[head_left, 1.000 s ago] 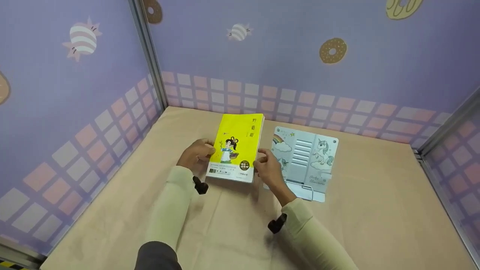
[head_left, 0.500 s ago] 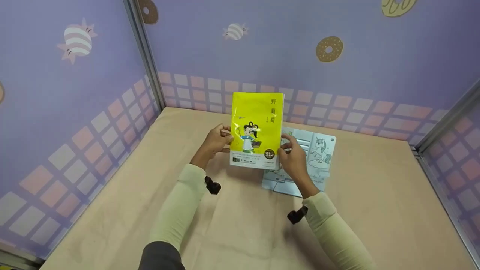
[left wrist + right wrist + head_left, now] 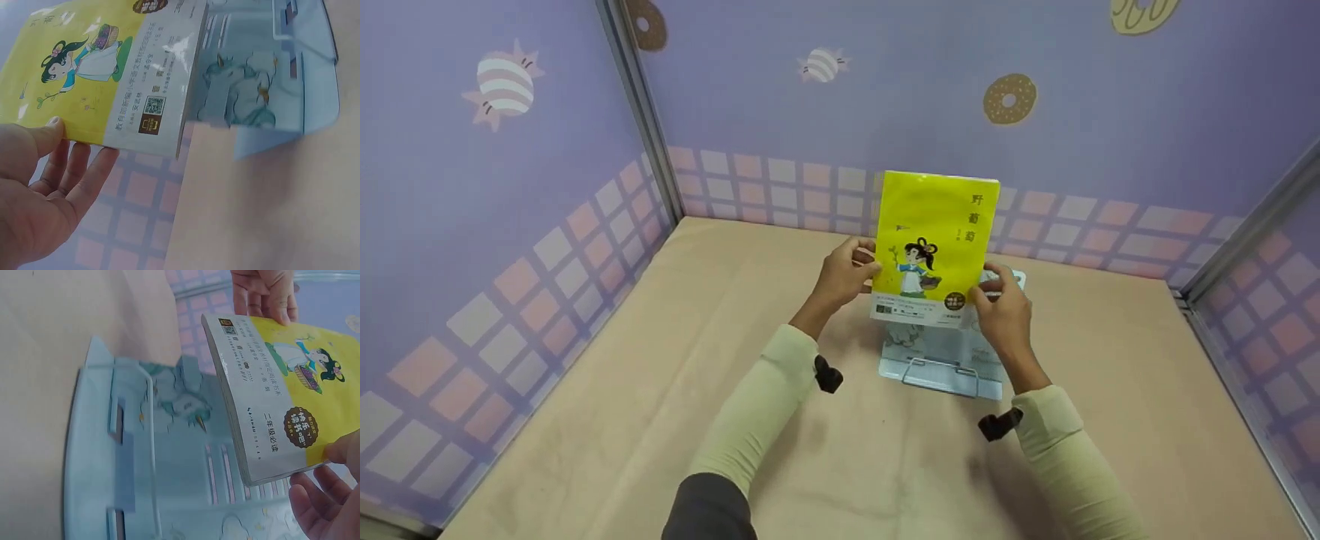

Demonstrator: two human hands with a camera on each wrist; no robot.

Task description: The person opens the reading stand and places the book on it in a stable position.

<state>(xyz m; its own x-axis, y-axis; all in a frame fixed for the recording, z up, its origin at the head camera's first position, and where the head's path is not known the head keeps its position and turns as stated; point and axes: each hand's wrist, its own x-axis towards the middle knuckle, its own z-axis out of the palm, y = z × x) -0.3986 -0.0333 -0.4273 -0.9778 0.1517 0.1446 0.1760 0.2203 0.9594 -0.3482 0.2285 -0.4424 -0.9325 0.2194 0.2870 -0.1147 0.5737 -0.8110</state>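
A yellow book (image 3: 937,225) with a drawn girl and a white lower band is held up between both hands. My left hand (image 3: 846,279) pinches its left edge, thumb on the cover and fingers behind, as the left wrist view shows. My right hand (image 3: 1003,307) grips the opposite edge low down, thumb on the front (image 3: 337,450). Behind and below the book stands a pale blue book stand (image 3: 941,375) with unicorn pictures, slots and a wire holder (image 3: 151,439) along its bottom ledge. The book overlaps most of the stand's panel in the head view, its lower edge above the ledge.
A beige cloth covers the table (image 3: 660,420). Purple walls with candy and donut prints (image 3: 1009,99) rise behind and at the sides, joined by metal corner posts (image 3: 641,112). A black wrist camera (image 3: 828,375) sits on each sleeve.
Both hands have carried the book up and to the right, from beside the stand to in front of it. The stand's lower ledge now shows beneath the book.
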